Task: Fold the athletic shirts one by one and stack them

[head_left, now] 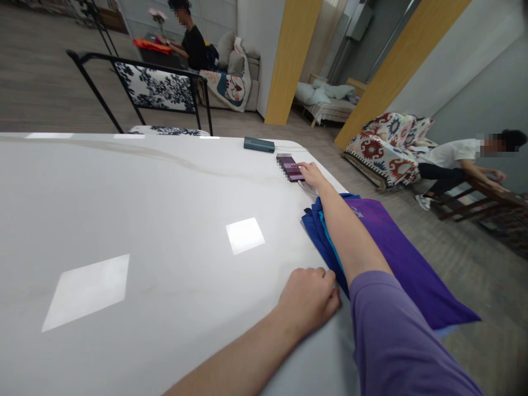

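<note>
A blue and purple garment (396, 258) lies flat on the near right corner of a glossy white table (124, 209), and a part of it hangs over the table edge. All places below are given from this garment.

The right arm, in a purple sleeve, lies across the garment and reaches beyond its far end. There the right hand (312, 175) is stretched out with the fingers almost straight. It grasps nothing; only the fingertips touch the near right corner of a phone (290, 166). The phone lies flat on the table just beyond the far end of the garment, and its screen shows dark purple and red. A little farther beyond it, apart from the hand, a flat teal case (259, 144) lies near the far table edge.

The left hand (308, 297) rests on the table at the near left edge of the garment. It is closed into a loose fist, knuckles up, and touches the blue cloth. Whether a fold of the cloth is pinched inside the fist cannot be told.

Far beyond the garment and to its left, a black metal chair (154, 88) with a floral backrest stands at the far side of the table. Behind the chair a person in a black shirt (193, 47) sits at another table. To the right of the garment, well apart from it, a person in a white shirt (454, 157) bends over a low wooden table, in front of a patterned sofa (383, 148).
</note>
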Demonstrator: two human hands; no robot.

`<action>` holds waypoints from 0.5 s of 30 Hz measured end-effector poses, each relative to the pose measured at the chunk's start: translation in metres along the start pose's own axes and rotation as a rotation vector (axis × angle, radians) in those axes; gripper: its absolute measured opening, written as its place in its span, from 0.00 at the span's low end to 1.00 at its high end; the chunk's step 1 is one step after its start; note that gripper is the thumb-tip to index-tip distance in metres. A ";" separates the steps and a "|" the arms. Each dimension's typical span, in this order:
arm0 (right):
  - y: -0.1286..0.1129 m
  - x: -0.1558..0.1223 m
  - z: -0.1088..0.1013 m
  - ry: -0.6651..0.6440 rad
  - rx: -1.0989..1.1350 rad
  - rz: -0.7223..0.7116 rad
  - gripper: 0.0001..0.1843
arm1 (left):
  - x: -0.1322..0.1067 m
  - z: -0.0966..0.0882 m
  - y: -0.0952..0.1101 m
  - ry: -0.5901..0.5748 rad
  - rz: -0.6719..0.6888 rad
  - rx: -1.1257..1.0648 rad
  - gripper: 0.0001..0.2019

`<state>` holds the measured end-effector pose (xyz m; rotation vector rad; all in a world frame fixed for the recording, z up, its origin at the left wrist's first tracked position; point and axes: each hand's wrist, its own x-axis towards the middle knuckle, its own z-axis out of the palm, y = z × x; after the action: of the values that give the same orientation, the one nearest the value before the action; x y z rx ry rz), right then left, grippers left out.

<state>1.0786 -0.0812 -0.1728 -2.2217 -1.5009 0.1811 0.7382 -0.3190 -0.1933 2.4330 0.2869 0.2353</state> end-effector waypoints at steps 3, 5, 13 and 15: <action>0.002 0.001 0.000 0.020 -0.007 0.002 0.29 | 0.000 -0.001 0.000 -0.003 -0.005 -0.005 0.11; 0.004 0.002 0.000 0.047 -0.011 0.002 0.30 | 0.000 -0.001 0.001 -0.004 -0.006 -0.012 0.11; 0.007 0.005 0.000 0.065 -0.017 0.036 0.31 | 0.000 0.002 -0.002 0.013 0.004 -0.022 0.12; 0.007 0.005 -0.001 0.072 -0.008 0.032 0.32 | 0.000 0.003 -0.002 0.018 0.003 -0.028 0.12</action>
<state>1.0862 -0.0793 -0.1744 -2.2356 -1.4313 0.1038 0.7386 -0.3190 -0.1971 2.4054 0.2862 0.2611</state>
